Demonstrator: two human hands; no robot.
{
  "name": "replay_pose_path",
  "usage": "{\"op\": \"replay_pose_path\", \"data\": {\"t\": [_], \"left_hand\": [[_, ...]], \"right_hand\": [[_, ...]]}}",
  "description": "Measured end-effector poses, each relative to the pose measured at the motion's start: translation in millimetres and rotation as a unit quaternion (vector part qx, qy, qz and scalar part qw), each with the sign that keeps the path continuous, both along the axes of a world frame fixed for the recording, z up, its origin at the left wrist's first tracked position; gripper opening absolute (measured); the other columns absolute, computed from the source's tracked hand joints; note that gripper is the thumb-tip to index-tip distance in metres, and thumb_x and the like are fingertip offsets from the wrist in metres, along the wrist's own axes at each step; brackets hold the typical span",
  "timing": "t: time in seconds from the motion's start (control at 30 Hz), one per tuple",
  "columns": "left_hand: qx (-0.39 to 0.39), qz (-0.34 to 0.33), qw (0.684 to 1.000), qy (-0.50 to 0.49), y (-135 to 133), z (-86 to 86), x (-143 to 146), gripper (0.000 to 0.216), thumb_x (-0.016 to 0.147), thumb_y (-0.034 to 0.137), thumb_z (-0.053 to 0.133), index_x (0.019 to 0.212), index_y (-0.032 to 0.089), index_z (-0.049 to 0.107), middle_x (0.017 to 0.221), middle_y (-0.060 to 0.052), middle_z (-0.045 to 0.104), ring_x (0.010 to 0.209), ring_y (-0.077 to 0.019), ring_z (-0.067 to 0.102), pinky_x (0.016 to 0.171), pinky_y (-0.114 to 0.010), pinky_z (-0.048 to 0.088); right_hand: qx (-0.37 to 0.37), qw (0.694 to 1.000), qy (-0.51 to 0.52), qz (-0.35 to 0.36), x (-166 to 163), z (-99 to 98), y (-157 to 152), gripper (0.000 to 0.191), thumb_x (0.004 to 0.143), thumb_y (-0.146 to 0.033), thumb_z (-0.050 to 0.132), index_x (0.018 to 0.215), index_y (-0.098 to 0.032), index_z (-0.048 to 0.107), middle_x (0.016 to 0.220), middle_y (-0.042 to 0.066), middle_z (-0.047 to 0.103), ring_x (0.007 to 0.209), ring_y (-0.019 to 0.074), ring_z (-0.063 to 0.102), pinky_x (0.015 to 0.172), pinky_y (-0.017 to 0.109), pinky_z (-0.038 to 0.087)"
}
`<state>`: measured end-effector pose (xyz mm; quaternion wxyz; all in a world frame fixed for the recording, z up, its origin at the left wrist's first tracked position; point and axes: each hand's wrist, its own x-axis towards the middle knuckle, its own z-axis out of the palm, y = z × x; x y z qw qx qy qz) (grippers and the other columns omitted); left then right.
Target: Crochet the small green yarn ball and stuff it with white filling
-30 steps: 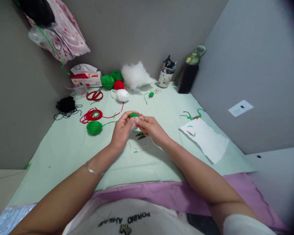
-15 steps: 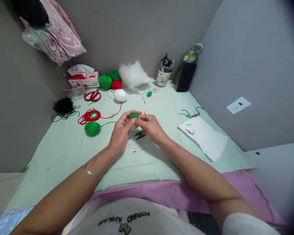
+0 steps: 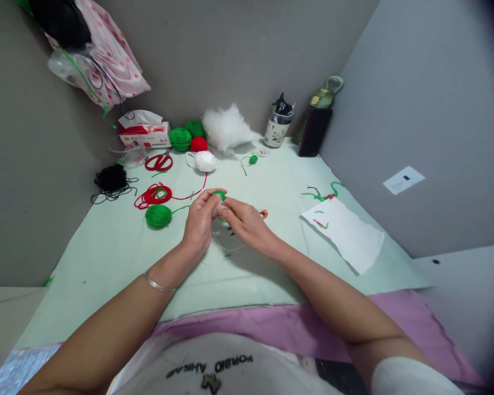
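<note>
Green-and-white piece [image 3: 219, 195] up between two bare hands, over the counter [image 3: 119, 274]. Landmark: the green ball [image 3: 158, 216]. Piece lies to the right of the ball and a little farther from the wearer, green part on the far side, white nearer the body; mostly covered by fingers, so its long axis can't be told for sure. Left hand [image 3: 200, 216] comes between ball and piece, wrapped round the piece's left side, thumb on the near face: its grip is narrow, holding the piece. Right hand [image 3: 247, 222], the farther one from the ball, meets the piece from the opposite side, thumb and finger against the right edge. Cannot tell whether that grip pinches the piece itself or something finer; contact point hidden. Key relation, in my judgement: piece squarely between the two grips, in reach of both, left seeming to steady it. Green strand [image 3: 181, 209] runs from the ball rightward to the left hand. Scissors [image 3: 264, 214] well right of the ball, partly hidden by the right hand.
</note>
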<state>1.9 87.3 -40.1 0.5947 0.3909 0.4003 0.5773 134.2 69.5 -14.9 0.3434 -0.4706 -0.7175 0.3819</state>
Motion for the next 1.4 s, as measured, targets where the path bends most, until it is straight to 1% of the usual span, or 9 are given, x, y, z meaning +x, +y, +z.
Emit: {"op": "replay_pose_path", "data": {"t": [0.1,0.2,0.37,0.5,0.73,1.03,1.2,1.3,1.4], "left_hand": [[-0.003,-0.018,1.0,-0.006,-1.2,2.1,1.2,0.01,0.083,0.025,0.071,0.092,0.021,0.072,0.079,0.0,0.067,0.072,-0.0135,0.061,0.067,-0.024,0.049],[-0.011,-0.037,0.999,-0.016,-4.5,3.2,3.2,0.012,0.086,0.027,0.07,0.096,0.021,0.073,0.083,-0.001,0.07,0.078,-0.0146,0.065,0.072,-0.025,0.053],[0.004,-0.068,0.997,-0.045,-9.3,8.0,2.2,0.026,0.095,0.032,0.06,0.113,0.021,0.074,0.12,-0.008,0.076,0.113,-0.0222,0.069,0.096,-0.035,0.056],[0.017,-0.126,0.99,-0.056,-7.5,8.2,-2.0,0.032,0.093,0.027,0.067,0.125,0.025,0.072,0.138,-0.007,0.071,0.131,-0.0219,0.063,0.11,-0.033,0.049],[0.009,-0.122,0.991,-0.052,-4.8,-2.6,-0.2,0.034,0.09,0.032,0.075,0.123,0.026,0.071,0.129,-0.007,0.074,0.118,-0.0197,0.07,0.105,-0.032,0.052],[0.013,-0.037,0.999,-0.031,6.4,-9.4,-1.6,0.03,0.079,0.03,0.078,0.107,0.02,0.07,0.095,-0.006,0.079,0.082,-0.017,0.072,0.078,-0.03,0.057],[0.043,0.004,0.999,-0.012,13.7,-7.6,-13.0,0.032,0.079,0.033,0.077,0.107,0.019,0.067,0.086,-0.004,0.077,0.088,-0.0203,0.075,0.087,-0.035,0.057],[0.062,0.004,0.998,0.007,13.2,-7.3,-16.0,0.035,0.08,0.034,0.078,0.109,0.019,0.065,0.086,-0.003,0.076,0.087,-0.02,0.075,0.091,-0.036,0.056],[0.076,-0.003,0.997,0.023,11.0,-8.4,-15.7,0.037,0.08,0.035,0.078,0.109,0.021,0.06,0.089,-0.002,0.074,0.085,-0.0193,0.075,0.09,-0.037,0.057]], "right_hand": [[-0.045,0.997,0.064,-0.011,4.1,-2.5,6.9,0.037,0.098,-0.046,0.049,0.07,-0.022,0.047,0.064,-0.005,0.039,0.062,0.0133,0.035,0.061,0.028,0.025],[-0.081,0.989,0.122,-0.037,5.2,-5.3,11.3,0.037,0.093,-0.043,0.058,0.065,-0.021,0.051,0.059,-0.006,0.035,0.058,0.0115,0.029,0.057,0.028,0.022],[-0.165,0.956,0.231,-0.075,7.3,-3.2,15.4,0.032,0.087,-0.036,0.064,0.061,-0.02,0.053,0.053,-0.008,0.031,0.052,0.0095,0.021,0.052,0.027,0.018],[-0.217,0.94,0.258,-0.055,12.8,0.9,17.4,0.03,0.086,-0.041,0.063,0.066,-0.021,0.054,0.05,-0.01,0.025,0.049,0.009,0.016,0.048,0.026,0.015],[-0.287,0.915,0.284,0.012,16.5,-2.0,21.0,0.032,0.081,-0.048,0.064,0.067,-0.023,0.049,0.048,-0.013,0.02,0.049,0.0089,0.013,0.045,0.023,0.014],[-0.234,0.938,0.254,-0.02,2.4,-8.7,12.9,0.027,0.087,-0.038,0.063,0.07,-0.02,0.054,0.054,-0.01,0.033,0.049,0.0079,0.021,0.046,0.024,0.016],[-0.163,0.961,0.221,-0.037,11.1,-4.0,15.7,0.011,0.086,-0.03,0.064,0.09,-0.02,0.065,0.074,-0.004,0.052,0.059,0.0093,0.042,0.051,0.022,0.031],[-0.166,0.953,0.249,-0.043,23.5,-3.7,22.7,0.024,0.092,-0.039,0.059,0.104,-0.02,0.068,0.09,0.002,0.061,0.071,0.0125,0.057,0.057,0.024,0.043],[-0.105,0.954,0.273,-0.067,30.5,-4.4,26.5,0.034,0.093,-0.048,0.061,0.11,-0.019,0.066,0.097,0.005,0.066,0.085,0.015,0.063,0.071,0.027,0.052]]}}
